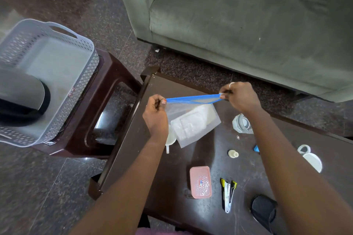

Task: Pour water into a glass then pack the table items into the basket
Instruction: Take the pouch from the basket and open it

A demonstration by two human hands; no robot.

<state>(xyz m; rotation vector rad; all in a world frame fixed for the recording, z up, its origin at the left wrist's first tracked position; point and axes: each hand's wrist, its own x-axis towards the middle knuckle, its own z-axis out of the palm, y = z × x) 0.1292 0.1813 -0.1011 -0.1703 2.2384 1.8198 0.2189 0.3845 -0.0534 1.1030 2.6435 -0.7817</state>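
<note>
Above the far left end of the dark brown wooden bench (172, 177), clear plastic zip bag with a blue seal strip (193, 118), held up and stretched level between both grips. Left grip (154, 118) curled tight, pinching the left end of the blue strip between thumb and fingers. Right grip (240, 97) likewise closed, pinching the right end, a pale ring on one finger. Inside the bag, flat white packets, too hazy to name. Below its lower left corner, part of a white plastic piece (170, 139) resting on the bench, shape mostly hidden. Just right of the bag, clear faceted glass (242, 123), upright, partly behind the right forearm. Nearer on the bench: small cream cap (233, 153), pink rectangular plastic box with lid (200, 182), yellow-and-black stapler (228, 194) just beside the box, black round object (264, 210) at the near right, white round lid with a loop (312, 160) towards the right edge. Off to the left, well apart from the bag, grey perforated plastic basket (76, 89) on a dark brown plastic stool (99, 101), with a grey and black jug (21, 97) lying inside. Beyond the bench, green upholstered sofa (248, 25)
</note>
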